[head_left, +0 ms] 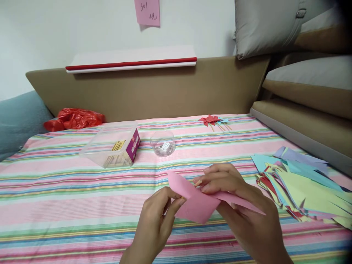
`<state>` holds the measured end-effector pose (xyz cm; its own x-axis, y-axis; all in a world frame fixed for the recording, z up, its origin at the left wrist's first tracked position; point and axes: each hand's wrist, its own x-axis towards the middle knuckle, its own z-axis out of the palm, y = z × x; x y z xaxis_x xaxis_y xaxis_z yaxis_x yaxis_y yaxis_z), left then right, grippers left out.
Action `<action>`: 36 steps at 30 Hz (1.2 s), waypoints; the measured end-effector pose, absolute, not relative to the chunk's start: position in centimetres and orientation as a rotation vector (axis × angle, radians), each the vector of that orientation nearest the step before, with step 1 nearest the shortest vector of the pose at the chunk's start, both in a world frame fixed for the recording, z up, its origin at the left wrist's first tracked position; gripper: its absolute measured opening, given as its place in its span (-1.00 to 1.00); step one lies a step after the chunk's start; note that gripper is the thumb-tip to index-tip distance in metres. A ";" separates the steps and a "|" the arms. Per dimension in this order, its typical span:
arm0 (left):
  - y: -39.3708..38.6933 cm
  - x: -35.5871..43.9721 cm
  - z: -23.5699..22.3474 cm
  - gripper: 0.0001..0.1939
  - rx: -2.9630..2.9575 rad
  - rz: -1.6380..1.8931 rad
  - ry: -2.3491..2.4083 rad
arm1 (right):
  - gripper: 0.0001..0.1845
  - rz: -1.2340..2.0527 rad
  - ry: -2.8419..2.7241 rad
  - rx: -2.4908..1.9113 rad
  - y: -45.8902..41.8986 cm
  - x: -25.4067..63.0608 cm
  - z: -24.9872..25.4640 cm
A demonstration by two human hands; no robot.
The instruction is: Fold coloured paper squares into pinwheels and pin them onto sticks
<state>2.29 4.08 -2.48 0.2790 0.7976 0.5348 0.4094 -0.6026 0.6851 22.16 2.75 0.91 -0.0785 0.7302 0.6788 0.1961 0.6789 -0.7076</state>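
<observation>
While both hands meet over the striped cloth, the pink paper (196, 207) hangs between them, bent into curved flaps above the near middle of the cloth; the left hand (158, 216) pinches its left side between thumb and forefinger, with a bit of something tan at the fingertips; the right hand (244, 205) curls over its right side, thumb beneath and fingers above, gripping the paper near a small tan tip that shows at its upper edge.

Just beyond the hands, on the striped cloth (68, 205), stands a clear round container (162, 143) with small shiny bits and a white label inside; to its left is a clear rectangular box (112, 146) with a purple label on its right end; to the right of the right hand lies a loose pile of cut paper (305, 183), yellow, blue, purple and red.

Farther back, red and light blue pinwheels (211, 120) on thin sticks lie near the brown panel (165, 91); a crumpled red plastic bag (78, 118) sits at the far left; grey and brown cushions (308, 80) are stacked at the right; a pink note (147, 13) with handwriting is on the wall.
</observation>
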 end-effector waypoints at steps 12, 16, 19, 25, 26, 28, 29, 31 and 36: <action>4.2 2.2 -2.4 -0.77 2.217 1.244 1.161 | -0.78 0.586 -1.607 -0.752 2.7 22.4 1.0; 4.2 2.2 -2.3 -0.80 2.232 1.261 1.147 | -0.79 0.603 -1.606 -0.749 2.8 22.4 0.9; 4.1 2.0 -2.2 -0.80 2.252 1.240 1.165 | -0.79 0.620 -1.607 -0.743 2.8 22.4 0.9; 4.1 1.9 -2.1 -0.79 2.284 1.212 1.189 | -0.82 0.646 -1.575 -0.735 2.6 22.4 0.8; 4.2 1.8 -2.0 -0.79 2.308 1.218 1.180 | -0.83 0.661 -1.564 -0.728 2.6 22.4 0.8; 4.3 1.8 -1.7 -0.79 2.374 1.237 1.148 | -0.84 0.697 -1.541 -0.708 2.7 22.2 0.7; 4.4 1.8 -1.6 -0.78 2.410 1.250 1.130 | -0.84 0.720 -1.527 -0.699 2.7 22.2 0.7; 4.4 1.7 -1.4 -0.77 2.471 1.272 1.099 | -0.84 0.773 -1.489 -0.683 2.8 22.0 0.6; 4.4 1.6 -1.9 -0.79 2.504 1.242 1.111 | -0.88 0.887 -1.361 -0.729 2.9 21.5 0.3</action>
